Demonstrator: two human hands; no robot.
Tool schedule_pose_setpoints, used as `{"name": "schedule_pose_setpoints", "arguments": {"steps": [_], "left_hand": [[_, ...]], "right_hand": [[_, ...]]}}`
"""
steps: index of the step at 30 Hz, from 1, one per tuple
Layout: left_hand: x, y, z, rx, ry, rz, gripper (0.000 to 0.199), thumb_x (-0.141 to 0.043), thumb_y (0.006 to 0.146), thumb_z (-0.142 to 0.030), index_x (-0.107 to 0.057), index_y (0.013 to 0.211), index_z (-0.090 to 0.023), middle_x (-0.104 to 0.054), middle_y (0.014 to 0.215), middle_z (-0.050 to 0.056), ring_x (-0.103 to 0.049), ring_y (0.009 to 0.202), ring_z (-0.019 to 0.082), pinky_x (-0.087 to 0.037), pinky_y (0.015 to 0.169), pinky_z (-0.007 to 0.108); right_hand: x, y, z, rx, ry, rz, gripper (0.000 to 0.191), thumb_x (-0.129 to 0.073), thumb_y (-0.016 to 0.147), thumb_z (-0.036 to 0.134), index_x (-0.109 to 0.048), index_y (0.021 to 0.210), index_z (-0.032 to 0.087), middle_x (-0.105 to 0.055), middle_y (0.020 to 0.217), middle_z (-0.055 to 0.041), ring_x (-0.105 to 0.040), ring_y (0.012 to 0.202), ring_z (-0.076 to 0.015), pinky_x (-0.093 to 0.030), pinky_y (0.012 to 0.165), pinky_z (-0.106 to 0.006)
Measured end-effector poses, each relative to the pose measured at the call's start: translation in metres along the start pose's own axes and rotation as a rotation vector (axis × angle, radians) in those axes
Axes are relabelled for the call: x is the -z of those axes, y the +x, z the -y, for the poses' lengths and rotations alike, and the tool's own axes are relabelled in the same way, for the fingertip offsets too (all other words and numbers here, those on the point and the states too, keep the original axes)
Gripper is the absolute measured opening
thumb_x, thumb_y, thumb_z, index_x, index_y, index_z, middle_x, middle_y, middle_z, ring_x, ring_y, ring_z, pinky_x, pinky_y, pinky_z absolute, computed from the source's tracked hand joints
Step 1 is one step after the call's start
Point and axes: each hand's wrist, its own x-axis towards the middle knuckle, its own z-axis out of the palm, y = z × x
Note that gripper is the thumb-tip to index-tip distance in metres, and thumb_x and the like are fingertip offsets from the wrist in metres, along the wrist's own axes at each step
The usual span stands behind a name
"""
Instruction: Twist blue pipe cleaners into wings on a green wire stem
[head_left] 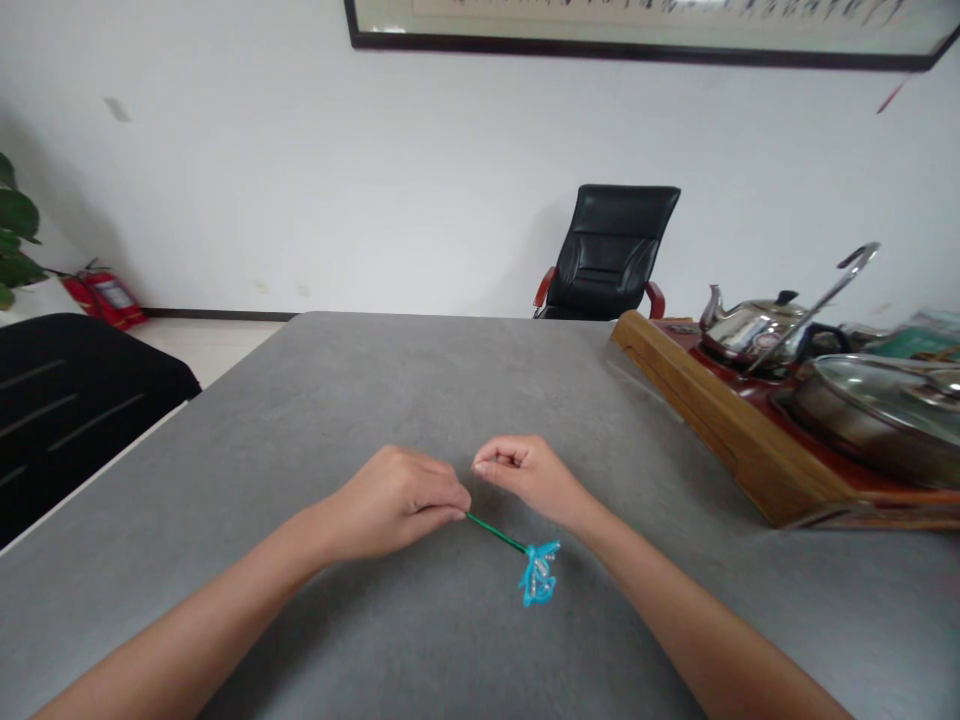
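Note:
My left hand [409,498] pinches the green stem of a small handmade-looking flower [539,574] near the stem's end. Bright blue loops form its petals, with pale, shiny bits among them. The bloom points down and to the right, below my right wrist. My right hand [525,470] is just right of my left fingertips, its thumb and forefinger pressed together in a pinch. Whatever lies between those fingertips, if anything, is too small to make out. The two hands sit close together but apart, over the grey table [360,380].
On the right stands a wooden tea tray [697,420] bearing a steel kettle [750,330], a thin curved metal spout [817,300] and a glass-lidded pan [877,420]. A black chair [615,250] is behind the table; dark seating [82,400] and a fire extinguisher [105,297] are at left.

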Motion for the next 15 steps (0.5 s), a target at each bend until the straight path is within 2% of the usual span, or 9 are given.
{"name": "schedule_pose_setpoints", "arguments": {"steps": [3,7,13,15], "left_hand": [[-0.001,0.0,0.0,-0.003,0.043,0.018,0.019,-0.047,0.092,-0.019,-0.066,0.088,-0.02,-0.067,0.08,0.001,-0.062,0.073,0.013,-0.041,0.068,0.021],[-0.002,0.0,-0.001,0.014,0.105,0.02,0.018,-0.048,0.092,-0.019,-0.065,0.085,-0.019,-0.066,0.077,0.0,-0.06,0.07,0.012,-0.039,0.065,0.021],[-0.005,0.0,0.004,0.063,0.192,-0.007,0.018,-0.049,0.091,-0.019,-0.064,0.082,-0.019,-0.064,0.074,-0.002,-0.06,0.068,0.011,-0.037,0.061,0.02],[-0.006,0.0,0.006,0.077,0.222,-0.022,0.018,-0.048,0.09,-0.017,-0.065,0.085,-0.02,-0.066,0.076,-0.002,-0.061,0.069,0.012,-0.037,0.06,0.02]], "right_hand": [[0.001,-0.002,0.01,0.014,-0.07,-0.033,0.018,-0.057,0.083,0.03,-0.066,0.076,0.016,-0.057,0.063,0.0019,-0.045,0.056,-0.0103,-0.032,0.054,-0.022],[0.001,-0.007,0.025,0.086,-0.283,-0.114,0.016,-0.056,0.085,0.026,-0.068,0.078,0.018,-0.06,0.065,0.0015,-0.049,0.058,-0.0109,-0.033,0.056,-0.023],[-0.003,-0.016,0.042,0.25,-0.478,-0.182,0.016,-0.051,0.089,0.019,-0.066,0.082,0.02,-0.066,0.077,0.0007,-0.059,0.074,-0.0122,-0.038,0.067,-0.022],[-0.005,-0.019,0.045,0.273,-0.547,-0.194,0.018,-0.049,0.09,0.019,-0.065,0.083,0.02,-0.065,0.076,0.0006,-0.059,0.074,-0.0121,-0.037,0.067,-0.022]]}}
